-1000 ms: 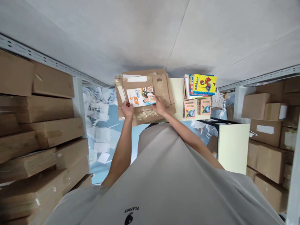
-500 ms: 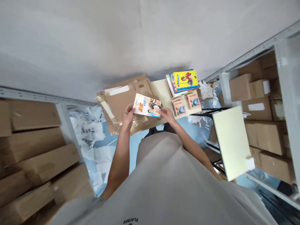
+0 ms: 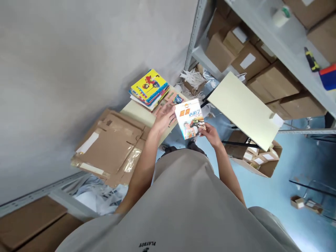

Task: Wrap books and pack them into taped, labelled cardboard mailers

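A small booklet (image 3: 191, 119) with a white and colourful cover is in front of my body, its cover facing up. The fingers of my left hand (image 3: 163, 119) are at its left edge, partly over the pink booklets behind. My right hand (image 3: 210, 134) pinches its lower right corner, thumb on the cover. Past my left hand, a stack of books (image 3: 149, 87) with a yellow cover on top lies on a pale tabletop (image 3: 135, 111). Small pink booklets (image 3: 172, 98) lie beside that stack, partly hidden by my left hand and the held booklet.
Flattened cardboard (image 3: 107, 143) covers the tabletop's left part. At right stands another pale table (image 3: 243, 108), with an open carton of packages (image 3: 269, 164) beneath it. Shelves hold brown boxes (image 3: 273, 84), a tape roll (image 3: 281, 16) and a yellow-black cutter (image 3: 311, 60). Paper scraps (image 3: 195, 78) lie near the wall.
My view has turned to the right. The booklet has come round with both hands, from over the cardboard to beside the pink booklets, and its cover is now turned more upright in view.
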{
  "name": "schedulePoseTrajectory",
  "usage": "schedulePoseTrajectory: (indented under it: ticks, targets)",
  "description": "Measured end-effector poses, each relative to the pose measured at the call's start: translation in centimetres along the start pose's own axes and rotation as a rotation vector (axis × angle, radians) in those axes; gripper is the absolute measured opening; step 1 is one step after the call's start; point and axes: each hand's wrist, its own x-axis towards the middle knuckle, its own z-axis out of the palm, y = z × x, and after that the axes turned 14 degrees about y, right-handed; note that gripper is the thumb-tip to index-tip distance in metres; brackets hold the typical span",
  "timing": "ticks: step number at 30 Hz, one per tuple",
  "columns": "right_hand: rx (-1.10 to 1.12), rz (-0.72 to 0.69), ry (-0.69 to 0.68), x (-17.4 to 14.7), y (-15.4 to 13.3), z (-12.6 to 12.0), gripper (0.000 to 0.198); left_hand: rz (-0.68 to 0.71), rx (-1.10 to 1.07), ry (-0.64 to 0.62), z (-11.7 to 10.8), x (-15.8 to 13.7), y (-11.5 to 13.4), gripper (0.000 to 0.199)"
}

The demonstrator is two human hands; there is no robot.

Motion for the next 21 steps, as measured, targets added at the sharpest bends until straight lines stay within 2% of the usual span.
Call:
schedulePoseTrajectory:
  ticks: [3,6,9,12,16,21]
  targets:
    - [0.125,-0.041,0.218,0.2,0.1,-4.4,0.063,-0.156,-0.067,-0.191,6.8,-1.5,0.0,0.073]
    - [0.207,-0.067,0.353,1.0,0.6,-9.1,0.063,-0.230,0.013,-0.335,13.2,-4.2,-1.1,0.082]
    - [0.241,-0.096,0.420,1.9,1.1,-13.8,0.062,-0.225,0.094,-0.395,19.4,-6.3,-2.6,0.078]
    - [0.249,-0.117,0.446,2.5,1.5,-18.2,0.061,-0.184,0.163,-0.392,24.9,-6.8,-4.0,0.072]
    - [0.263,-0.136,0.466,3.0,1.7,-23.0,0.060,-0.154,0.225,-0.450,30.6,-6.4,-4.7,0.071]
    - [0.288,-0.117,0.543,2.8,1.9,-26.6,0.059,-0.149,0.265,-0.569,35.1,-6.4,-4.8,0.069]
